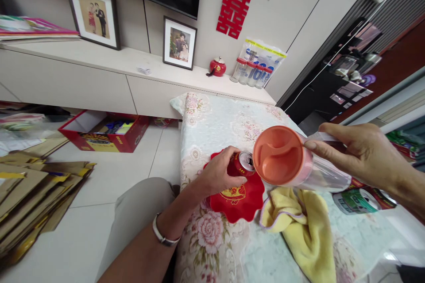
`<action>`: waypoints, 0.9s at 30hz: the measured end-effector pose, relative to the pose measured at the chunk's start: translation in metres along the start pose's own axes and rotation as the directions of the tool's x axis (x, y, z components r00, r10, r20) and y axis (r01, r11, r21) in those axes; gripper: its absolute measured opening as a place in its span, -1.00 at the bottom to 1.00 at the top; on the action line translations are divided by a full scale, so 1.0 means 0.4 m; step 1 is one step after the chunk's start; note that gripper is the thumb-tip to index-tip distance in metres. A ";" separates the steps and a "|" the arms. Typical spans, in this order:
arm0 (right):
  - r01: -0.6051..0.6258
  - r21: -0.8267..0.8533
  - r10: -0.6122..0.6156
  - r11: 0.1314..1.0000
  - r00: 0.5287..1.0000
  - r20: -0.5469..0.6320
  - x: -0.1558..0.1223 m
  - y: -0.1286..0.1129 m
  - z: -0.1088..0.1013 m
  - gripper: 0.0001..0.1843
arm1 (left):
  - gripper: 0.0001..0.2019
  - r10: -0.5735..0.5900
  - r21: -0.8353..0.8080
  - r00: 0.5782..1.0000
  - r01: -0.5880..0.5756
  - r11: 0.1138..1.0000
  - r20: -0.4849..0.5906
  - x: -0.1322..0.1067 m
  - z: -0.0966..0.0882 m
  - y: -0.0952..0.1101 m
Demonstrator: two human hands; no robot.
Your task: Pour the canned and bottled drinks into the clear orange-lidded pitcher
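My left hand [219, 171] is closed around a red drink can [236, 166] with an opened top, upright over a red scalloped tray [251, 203] with a gold pattern. In my right hand [360, 148], the handle of a clear plastic pitcher [327, 174] is gripped. The pitcher lies tilted almost on its side, its orange lid [278, 155] facing the can. Lid and can top are very close; whether they touch I cannot tell. Below the pitcher a yellow cloth [307, 227] lies crumpled. A green can [357, 200] rests beyond it, beside another can partly hidden by my wrist.
A floral cloth [212, 247] covers the table. Behind it, a low cabinet [152, 90] bears photo frames, a red jar [218, 67] and several red-lidded glass jars [251, 74]. On the floor at left are a red box [99, 141] and flattened cardboard [36, 199].
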State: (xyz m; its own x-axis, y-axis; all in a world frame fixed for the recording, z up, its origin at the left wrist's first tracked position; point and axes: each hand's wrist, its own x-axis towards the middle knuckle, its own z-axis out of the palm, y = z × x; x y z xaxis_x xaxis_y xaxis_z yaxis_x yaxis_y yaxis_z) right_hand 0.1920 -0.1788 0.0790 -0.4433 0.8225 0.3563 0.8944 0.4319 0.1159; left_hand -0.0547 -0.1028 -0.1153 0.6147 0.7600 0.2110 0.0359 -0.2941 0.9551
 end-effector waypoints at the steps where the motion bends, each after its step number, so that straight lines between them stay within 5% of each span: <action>1: -0.001 0.000 0.001 1.000 1.000 -0.002 0.002 -0.001 -0.001 -0.37 | -0.51 -0.003 0.003 1.000 0.003 1.000 0.001 0.000 0.000 0.001; 27: 0.008 0.007 -0.008 1.000 1.000 0.017 0.015 -0.016 -0.010 -0.34 | -0.51 -0.005 -0.017 1.000 0.005 1.000 0.010 0.000 -0.001 0.004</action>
State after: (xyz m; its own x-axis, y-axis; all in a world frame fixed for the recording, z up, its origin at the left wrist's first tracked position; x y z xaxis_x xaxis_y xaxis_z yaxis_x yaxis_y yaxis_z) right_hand 0.1839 -0.1780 0.0842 -0.4513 0.8252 0.3397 0.8905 0.4410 0.1118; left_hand -0.0551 -0.1030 -0.1138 0.6227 0.7553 0.2044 0.0253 -0.2806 0.9595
